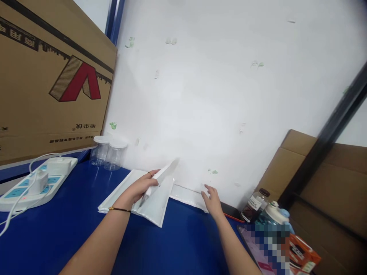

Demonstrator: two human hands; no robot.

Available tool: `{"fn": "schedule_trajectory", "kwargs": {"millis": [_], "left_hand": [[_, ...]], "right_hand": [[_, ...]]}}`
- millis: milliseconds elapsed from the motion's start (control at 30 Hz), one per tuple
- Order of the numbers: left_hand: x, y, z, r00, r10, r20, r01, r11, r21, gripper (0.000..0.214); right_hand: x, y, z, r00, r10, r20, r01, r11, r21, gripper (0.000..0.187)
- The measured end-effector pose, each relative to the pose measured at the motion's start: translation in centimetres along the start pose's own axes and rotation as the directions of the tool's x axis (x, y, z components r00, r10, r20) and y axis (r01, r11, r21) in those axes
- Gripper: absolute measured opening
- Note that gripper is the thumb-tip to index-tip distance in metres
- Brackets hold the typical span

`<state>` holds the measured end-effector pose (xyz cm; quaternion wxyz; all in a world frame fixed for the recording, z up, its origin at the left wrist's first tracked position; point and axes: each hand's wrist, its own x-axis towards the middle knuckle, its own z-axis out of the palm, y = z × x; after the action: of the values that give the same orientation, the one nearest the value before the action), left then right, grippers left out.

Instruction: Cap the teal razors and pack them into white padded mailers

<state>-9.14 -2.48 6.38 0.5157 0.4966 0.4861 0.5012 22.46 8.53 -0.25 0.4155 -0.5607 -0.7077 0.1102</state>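
Observation:
My left hand (143, 187) is closed on a thin white flat packet (164, 172), which it holds tilted up; its exact kind I cannot make out. Under that hand, white padded mailers (159, 212) lie on the blue table (183, 236). My right hand (211, 198) is open, its fingers apart and holding nothing. It hovers near the foot of the white wall panel, beside another white mailer (189, 196) lying flat there. A dark phone-like slab with a red edge (233, 212) lies just right of my right hand.
On the left are a power strip (61, 183) with plugs and cables, two clear lidded jars (115, 156) and a big cardboard box (51, 84). A brown-capped bottle (255, 204), a drink bottle (272, 214) and an orange box (304, 254) crowd the right side.

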Motion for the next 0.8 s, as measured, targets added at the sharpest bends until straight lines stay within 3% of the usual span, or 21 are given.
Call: {"fn": "schedule_trajectory", "kwargs": {"millis": [67,167,233,300,367,433,500,567,667,800], "left_hand": [[-0.4,0.2,0.9,0.976,-0.018,0.216,0.059,0.981,-0.186,0.072],[-0.9,0.1,2.9,0.851,-0.030,0.524,0.245,0.906,-0.346,0.075],[-1.1,-0.2,4.2,0.740,-0.090,0.667,0.393,0.862,-0.320,0.074],[-1.1,-0.5,4.8,0.685,-0.120,0.719,0.458,0.838,-0.297,0.081],[-0.9,-0.8,4.7,0.731,-0.055,0.680,0.394,0.848,-0.355,0.095],[-0.6,-1.2,4.5,0.807,0.074,0.586,0.228,0.876,-0.425,0.103],[-0.4,-1.5,4.8,0.858,0.201,0.473,0.016,0.909,-0.416,0.097],[-0.4,-1.4,5.9,0.882,0.314,0.350,-0.187,0.917,-0.352,0.082],[-0.6,-0.6,8.7,0.876,0.464,0.129,-0.408,0.858,-0.311,0.066],[-0.6,1.4,12.1,0.847,0.532,0.009,-0.510,0.816,-0.272,0.050]], "right_hand": [[-0.8,-2.7,-1.1,0.998,-0.060,0.010,0.056,0.969,0.240,0.051],[-2.3,-6.0,-2.7,0.991,-0.133,-0.017,0.127,0.889,0.440,0.066],[-3.3,-7.0,-3.5,0.995,-0.098,-0.014,0.093,0.871,0.483,0.059],[-4.2,-6.7,-3.9,0.999,0.020,-0.031,0.000,0.833,0.553,0.046],[-4.9,-5.8,-3.8,0.980,0.198,-0.014,-0.135,0.719,0.682,0.040],[-5.6,-4.8,-3.3,0.929,0.363,0.075,-0.268,0.516,0.814,0.032],[-6.2,-4.5,-2.4,0.862,0.459,0.213,-0.374,0.294,0.880,0.026],[-6.8,-4.9,-1.6,0.805,0.464,0.371,-0.469,0.113,0.876,0.024],[-7.6,-6.1,-0.6,0.736,0.360,0.573,-0.595,-0.059,0.802,0.028],[-8.5,-6.9,0.2,0.663,0.300,0.686,-0.639,-0.250,0.727,0.026]]}}
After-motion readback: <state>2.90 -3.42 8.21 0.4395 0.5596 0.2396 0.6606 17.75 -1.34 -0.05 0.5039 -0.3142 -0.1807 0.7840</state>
